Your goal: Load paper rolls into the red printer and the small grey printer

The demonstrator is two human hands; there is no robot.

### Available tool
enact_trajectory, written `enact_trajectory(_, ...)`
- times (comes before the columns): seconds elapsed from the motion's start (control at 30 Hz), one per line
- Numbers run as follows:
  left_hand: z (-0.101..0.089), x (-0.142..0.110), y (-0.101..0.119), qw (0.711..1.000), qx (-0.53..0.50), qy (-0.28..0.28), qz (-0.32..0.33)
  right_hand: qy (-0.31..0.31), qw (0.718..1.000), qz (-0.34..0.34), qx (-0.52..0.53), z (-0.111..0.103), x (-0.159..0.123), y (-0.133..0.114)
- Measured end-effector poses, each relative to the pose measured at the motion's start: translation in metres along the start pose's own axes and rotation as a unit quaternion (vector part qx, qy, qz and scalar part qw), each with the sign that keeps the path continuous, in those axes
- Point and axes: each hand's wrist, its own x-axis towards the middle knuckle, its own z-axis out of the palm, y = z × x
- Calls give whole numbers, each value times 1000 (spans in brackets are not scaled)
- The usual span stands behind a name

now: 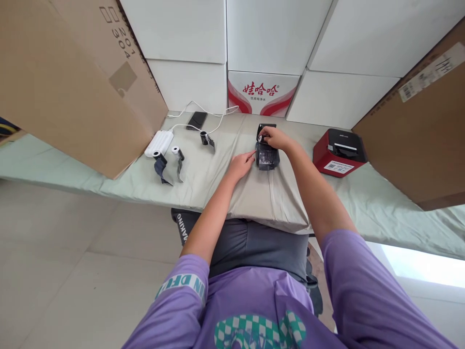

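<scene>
A small black device, wrapped in clear plastic film [268, 157], lies on the cloth in front of me with a black lid-like part raised at its far end. It looks like a portable printer. My right hand [275, 137] pinches a small white-cored roll [260, 139] over the device's opening. Part of the roll is hidden by my fingers. With its index finger stretched out, my left hand [240, 166] touches the device's left side and holds nothing. Three similar rolls with dark strips stand to the left: one black [204, 138], one white-topped [176, 151], one dark [158, 157].
A red and black box-shaped machine [339, 151] stands at the right. On the left are a white power strip [160, 143], its white cable and a black phone [196, 120]. Large cardboard boxes [83, 72] flank the table, and white boxes [263, 94] line the back.
</scene>
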Motion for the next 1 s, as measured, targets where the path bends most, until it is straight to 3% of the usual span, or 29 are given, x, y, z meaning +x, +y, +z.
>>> enact_trajectory(0.13, 0, 0, 2, 1000, 10, -1, 1, 6, 999, 14, -39, 3, -1, 7)
enact_trajectory(0.3, -2, -3, 7, 1000, 16, -2, -10, -22, 983, -10, -181, 9, -9, 10)
enact_trajectory(0.37, -3, -3, 9, 1000, 18, -1, -16, 24, 980, -18, -198, 12, -13, 9)
enact_trajectory(0.47, -2, -3, 9, 1000, 20, 0, -13, 152, 974, -46, -159, 15, -19, 7)
enact_trajectory(0.57, -1, -3, 8, 1000, 24, 0, -11, 222, 966, -12, -129, 13, -24, 5)
enact_trajectory(0.67, -1, -3, 8, 1000, 23, 1, -11, 204, 971, 17, -120, 13, -33, 4)
enact_trajectory(0.8, -2, -4, 10, 1000, 16, -1, -8, 203, 972, -12, -118, 17, -57, 5)
enact_trajectory(1.0, -1, -4, 10, 1000, 15, 1, -9, 91, 981, 10, -172, 12, -93, -13)
